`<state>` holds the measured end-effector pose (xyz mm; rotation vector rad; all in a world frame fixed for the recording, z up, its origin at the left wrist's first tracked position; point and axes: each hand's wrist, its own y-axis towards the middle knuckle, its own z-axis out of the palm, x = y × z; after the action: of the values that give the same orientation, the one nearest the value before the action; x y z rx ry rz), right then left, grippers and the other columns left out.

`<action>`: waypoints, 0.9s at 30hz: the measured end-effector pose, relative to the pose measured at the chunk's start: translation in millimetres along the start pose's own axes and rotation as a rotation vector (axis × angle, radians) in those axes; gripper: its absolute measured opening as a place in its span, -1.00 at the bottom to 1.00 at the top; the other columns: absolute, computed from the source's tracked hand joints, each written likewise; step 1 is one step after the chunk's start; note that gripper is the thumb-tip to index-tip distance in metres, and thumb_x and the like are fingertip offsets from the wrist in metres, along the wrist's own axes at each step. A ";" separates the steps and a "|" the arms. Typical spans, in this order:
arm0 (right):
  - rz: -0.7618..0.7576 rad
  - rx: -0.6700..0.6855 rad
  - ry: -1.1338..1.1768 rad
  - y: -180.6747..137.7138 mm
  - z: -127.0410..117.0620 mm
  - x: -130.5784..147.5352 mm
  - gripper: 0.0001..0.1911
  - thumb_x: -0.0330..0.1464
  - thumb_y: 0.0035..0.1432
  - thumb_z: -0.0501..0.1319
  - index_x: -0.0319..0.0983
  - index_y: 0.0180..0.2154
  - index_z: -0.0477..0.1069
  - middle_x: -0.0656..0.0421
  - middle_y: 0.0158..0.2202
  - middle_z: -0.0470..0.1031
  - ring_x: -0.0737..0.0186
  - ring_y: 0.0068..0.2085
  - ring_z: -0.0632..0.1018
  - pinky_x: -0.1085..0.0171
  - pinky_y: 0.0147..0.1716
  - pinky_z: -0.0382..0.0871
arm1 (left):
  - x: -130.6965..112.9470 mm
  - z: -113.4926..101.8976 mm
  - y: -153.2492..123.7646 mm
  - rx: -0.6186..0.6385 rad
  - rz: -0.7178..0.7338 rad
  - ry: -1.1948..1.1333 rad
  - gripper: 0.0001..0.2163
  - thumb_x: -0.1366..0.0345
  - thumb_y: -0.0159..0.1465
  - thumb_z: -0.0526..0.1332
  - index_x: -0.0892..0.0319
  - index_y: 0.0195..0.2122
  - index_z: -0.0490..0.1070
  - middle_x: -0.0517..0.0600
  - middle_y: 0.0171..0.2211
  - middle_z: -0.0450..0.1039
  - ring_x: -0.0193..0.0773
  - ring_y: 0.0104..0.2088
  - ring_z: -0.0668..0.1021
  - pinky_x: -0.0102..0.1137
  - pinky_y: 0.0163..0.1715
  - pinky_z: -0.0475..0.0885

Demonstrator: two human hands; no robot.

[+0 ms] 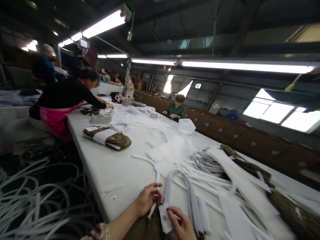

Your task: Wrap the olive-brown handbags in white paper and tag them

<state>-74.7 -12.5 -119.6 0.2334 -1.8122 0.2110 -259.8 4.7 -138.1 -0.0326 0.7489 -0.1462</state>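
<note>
"So, what's the left hand [149, 199] doing?"
"Its fingers are curling at a white-wrapped strap [157, 176]; I can't tell whether they're gripping."
"And the right hand [182, 222]?"
"Its bent fingers are touching a white tag [165, 220], possibly pinching; I can't tell. The brown bag [146, 228] is lying just below both hands, near the white table [117, 170]."

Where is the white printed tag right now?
In the head view, the white tag is low, just right of centre, between the left hand and the right hand, beside the dark brown fabric.
</note>
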 end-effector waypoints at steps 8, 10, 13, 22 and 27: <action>0.015 0.008 0.219 -4.0 9.4 12.1 -0.46 -0.02 -0.20 0.35 -0.24 -0.22 0.56 -0.03 -0.11 0.52 0.02 -0.17 0.56 0.13 -0.13 0.42 | 9.4 -8.8 2.7 -0.052 -0.091 -0.005 -0.48 0.34 0.07 0.38 0.24 0.06 0.30 0.05 -0.27 0.51 -0.48 -0.60 0.45 -0.50 -0.50 0.34; -0.080 -0.034 -0.001 -3.7 12.8 19.0 -0.60 -0.04 -0.13 0.34 -0.21 -0.34 0.58 -0.01 -0.01 0.46 0.11 -0.21 0.55 0.20 -0.18 0.42 | 10.9 -8.4 3.3 -0.058 -0.080 -0.008 -0.45 0.32 0.06 0.40 0.23 0.07 0.30 0.02 -0.28 0.50 -0.49 -0.60 0.43 -0.51 -0.51 0.33; -0.175 -0.101 -0.128 3.8 18.3 27.5 -0.62 -0.02 0.04 0.23 -0.20 -0.36 0.55 0.04 -0.10 0.51 0.14 -0.20 0.52 0.26 -0.16 0.39 | 11.2 -8.1 3.0 -0.043 -0.065 -0.025 -0.45 0.23 0.05 0.43 0.24 0.03 0.32 0.03 -0.26 0.50 -0.42 -0.44 0.51 -0.49 -0.39 0.37; -0.109 -0.212 -0.201 27.8 27.2 27.4 -0.54 -0.05 0.08 0.17 -0.29 -0.24 0.55 0.03 -0.29 0.60 0.03 -0.26 0.56 0.23 -0.23 0.39 | 14.1 -4.2 3.6 0.001 0.000 0.055 -0.40 0.03 -0.05 0.46 0.27 -0.06 0.40 0.10 -0.23 0.53 -0.20 -0.22 0.54 -0.34 -0.13 0.38; -0.167 -0.072 -0.279 23.8 32.5 26.7 -0.62 -0.15 0.12 0.12 -0.22 -0.20 0.58 0.06 -0.17 0.60 0.01 -0.14 0.57 0.19 -0.08 0.37 | 19.4 -2.3 3.6 -0.071 0.067 0.211 -0.36 0.22 -0.13 0.48 0.26 -0.01 0.38 0.06 -0.19 0.53 -0.16 -0.19 0.52 -0.33 -0.10 0.37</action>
<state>-117.9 0.5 -102.3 0.3767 -2.0597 -0.0060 -246.8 5.6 -153.2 -0.0597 0.9647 -0.0591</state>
